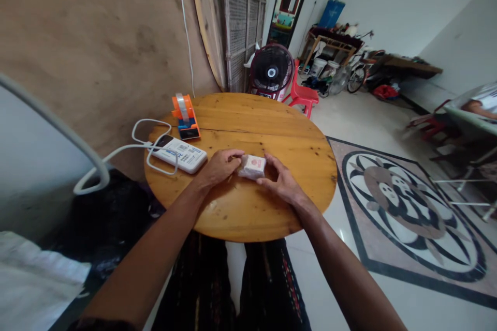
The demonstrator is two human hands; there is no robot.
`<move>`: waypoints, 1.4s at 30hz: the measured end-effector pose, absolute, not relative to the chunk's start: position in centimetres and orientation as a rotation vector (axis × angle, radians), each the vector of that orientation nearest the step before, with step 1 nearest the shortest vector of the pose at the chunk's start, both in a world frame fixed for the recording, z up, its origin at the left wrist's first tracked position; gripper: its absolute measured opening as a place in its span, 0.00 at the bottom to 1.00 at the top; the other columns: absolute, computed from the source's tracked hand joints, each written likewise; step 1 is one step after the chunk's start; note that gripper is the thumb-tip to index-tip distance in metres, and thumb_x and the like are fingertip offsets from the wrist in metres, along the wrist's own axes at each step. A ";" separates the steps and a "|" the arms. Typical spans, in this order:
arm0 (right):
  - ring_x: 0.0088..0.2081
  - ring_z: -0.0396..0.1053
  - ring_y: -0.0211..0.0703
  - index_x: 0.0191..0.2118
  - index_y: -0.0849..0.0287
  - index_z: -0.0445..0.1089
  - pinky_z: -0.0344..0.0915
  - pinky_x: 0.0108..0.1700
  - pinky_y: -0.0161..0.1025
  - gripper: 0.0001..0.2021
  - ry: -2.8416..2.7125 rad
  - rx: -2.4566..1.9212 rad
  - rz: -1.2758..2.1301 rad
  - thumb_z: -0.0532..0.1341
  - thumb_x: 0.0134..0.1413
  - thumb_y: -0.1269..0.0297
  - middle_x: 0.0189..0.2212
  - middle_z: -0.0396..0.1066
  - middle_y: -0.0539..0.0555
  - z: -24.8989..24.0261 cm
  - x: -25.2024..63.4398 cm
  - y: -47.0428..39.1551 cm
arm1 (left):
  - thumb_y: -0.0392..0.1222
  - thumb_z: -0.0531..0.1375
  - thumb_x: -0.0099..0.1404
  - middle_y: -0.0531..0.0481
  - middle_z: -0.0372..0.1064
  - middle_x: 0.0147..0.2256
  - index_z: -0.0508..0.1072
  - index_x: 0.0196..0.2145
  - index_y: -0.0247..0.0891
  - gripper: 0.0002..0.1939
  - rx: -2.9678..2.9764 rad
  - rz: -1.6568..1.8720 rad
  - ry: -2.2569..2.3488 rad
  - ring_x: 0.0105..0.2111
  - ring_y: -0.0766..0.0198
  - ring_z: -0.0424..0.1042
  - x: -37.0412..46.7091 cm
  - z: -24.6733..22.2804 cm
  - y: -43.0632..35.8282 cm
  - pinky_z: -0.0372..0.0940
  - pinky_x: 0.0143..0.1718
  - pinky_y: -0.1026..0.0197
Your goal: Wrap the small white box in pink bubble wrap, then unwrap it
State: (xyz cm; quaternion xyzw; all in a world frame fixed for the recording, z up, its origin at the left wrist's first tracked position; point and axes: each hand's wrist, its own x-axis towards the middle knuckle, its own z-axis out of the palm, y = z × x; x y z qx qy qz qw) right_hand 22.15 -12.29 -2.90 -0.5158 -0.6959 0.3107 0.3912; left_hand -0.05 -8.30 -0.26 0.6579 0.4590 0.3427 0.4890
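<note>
Round wooden desk [252, 217], small wrapped box [253, 164] between my hands.
My left hand [223, 166] pinches its left end; my right hand [282, 182] curves open around its right side.

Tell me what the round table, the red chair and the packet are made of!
The table looks like varnished wood: glossy, with dark knots. The chair is probably smooth plastic, being bright red all over. The packet seems wrapped in thin, clear plastic, crinkly and shiny; I can't tell what's inside.
</note>
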 end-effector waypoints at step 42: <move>0.54 0.67 0.57 0.59 0.63 0.61 0.58 0.57 0.57 0.26 -2.050 -1.420 0.527 0.58 0.55 0.64 0.52 0.70 0.64 -2.3 20.9 -9.4 | 0.39 0.58 0.58 0.48 0.76 0.37 0.69 0.56 0.34 0.27 2.043 0.933 1.219 0.31 0.63 0.72 0.8 -1.7 -7.5 0.67 0.36 0.61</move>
